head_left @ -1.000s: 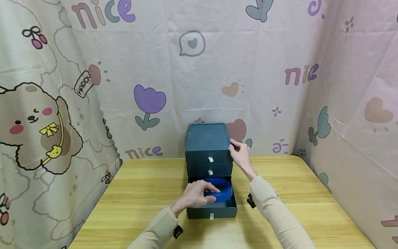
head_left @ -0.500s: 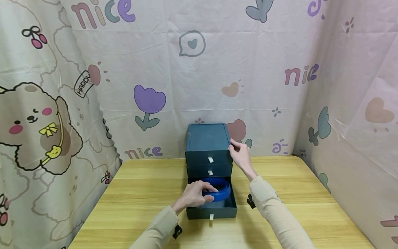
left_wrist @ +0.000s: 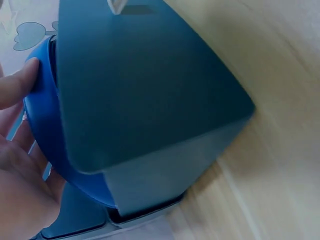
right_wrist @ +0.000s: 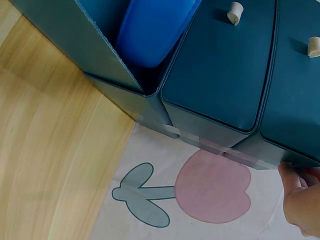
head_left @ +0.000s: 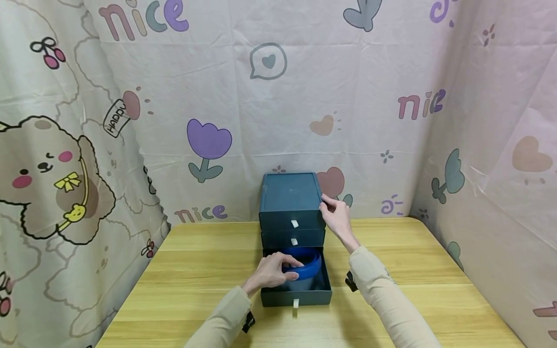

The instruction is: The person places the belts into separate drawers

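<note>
A coiled blue band [head_left: 310,271], like a rolled-up belt, lies in the pulled-out bottom drawer [head_left: 300,298] of a dark teal drawer box [head_left: 290,193]. My left hand [head_left: 271,270] reaches over the drawer's left side and pinches the band's near wall, thumb outside and fingers inside the ring. In the left wrist view the thumb presses the blue band [left_wrist: 45,115] beside the drawer front [left_wrist: 145,90]. My right hand [head_left: 337,216] touches the upper right edge of the box with thumb and fingertips. The right wrist view shows the hand [right_wrist: 302,200] only partly, at the side.
The two upper drawers are closed, each with a small white pull tab [head_left: 294,224]. The box stands near the back of a wooden table [head_left: 196,280]. A printed cloth [head_left: 278,111] hangs behind the table and along both sides.
My left hand has shifted slightly left and lower with the blue band, which now sits deeper in the drawer. The right hand stays at the box edge.
</note>
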A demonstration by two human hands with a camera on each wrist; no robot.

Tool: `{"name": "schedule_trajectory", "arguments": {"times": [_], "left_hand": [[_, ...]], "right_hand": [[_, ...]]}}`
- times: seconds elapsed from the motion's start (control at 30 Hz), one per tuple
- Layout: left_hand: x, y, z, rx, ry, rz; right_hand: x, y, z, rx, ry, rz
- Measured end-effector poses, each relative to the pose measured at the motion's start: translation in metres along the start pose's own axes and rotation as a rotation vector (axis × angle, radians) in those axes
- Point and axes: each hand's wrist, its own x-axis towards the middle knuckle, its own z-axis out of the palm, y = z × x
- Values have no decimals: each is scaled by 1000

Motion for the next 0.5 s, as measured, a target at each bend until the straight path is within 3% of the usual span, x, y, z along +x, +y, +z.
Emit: {"name": "schedule_trajectory", "arguments": {"times": [0.5], "left_hand": [[7,-9,4,-48,-63,-12]], "right_hand": [[1,1,2,-4,9,-9]]}}
